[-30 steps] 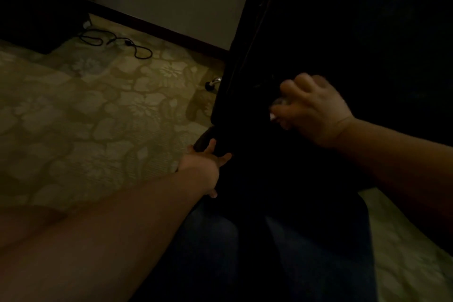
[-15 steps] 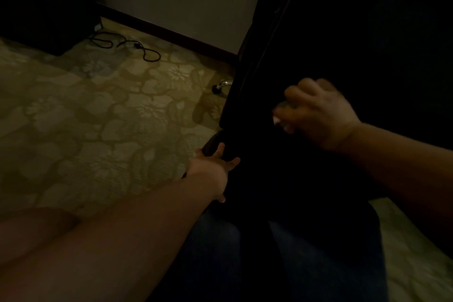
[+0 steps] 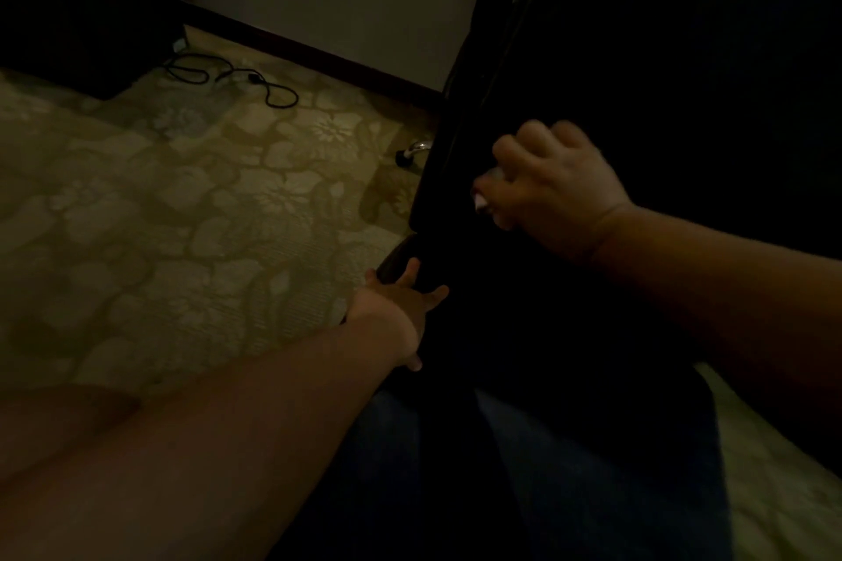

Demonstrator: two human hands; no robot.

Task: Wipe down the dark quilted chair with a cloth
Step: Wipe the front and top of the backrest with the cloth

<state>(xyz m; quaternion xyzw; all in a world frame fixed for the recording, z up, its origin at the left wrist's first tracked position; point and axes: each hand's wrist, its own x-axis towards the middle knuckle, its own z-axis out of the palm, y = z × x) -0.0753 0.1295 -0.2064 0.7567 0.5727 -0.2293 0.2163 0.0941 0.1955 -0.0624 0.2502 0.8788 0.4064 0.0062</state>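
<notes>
The dark chair (image 3: 638, 59) fills the right half of the head view, almost black in the dim light. My right hand (image 3: 551, 182) is curled against its left side and grips a pale cloth (image 3: 482, 201), of which only a small white bit shows below the fingers. My left hand (image 3: 401, 310) reaches to the chair's lower left edge, fingers spread and touching a dark part there. What that part is cannot be made out.
Patterned beige carpet (image 3: 182, 219) covers the floor on the left. A black cable (image 3: 237, 77) lies coiled near the dark baseboard (image 3: 319, 55). A chair caster on a metal leg (image 3: 412, 150) shows by the chair's edge. My jeans-clad legs (image 3: 569, 469) are below.
My right hand has shifted slightly down and to the left along the chair's side with the cloth. My left hand has stayed at the lower edge.
</notes>
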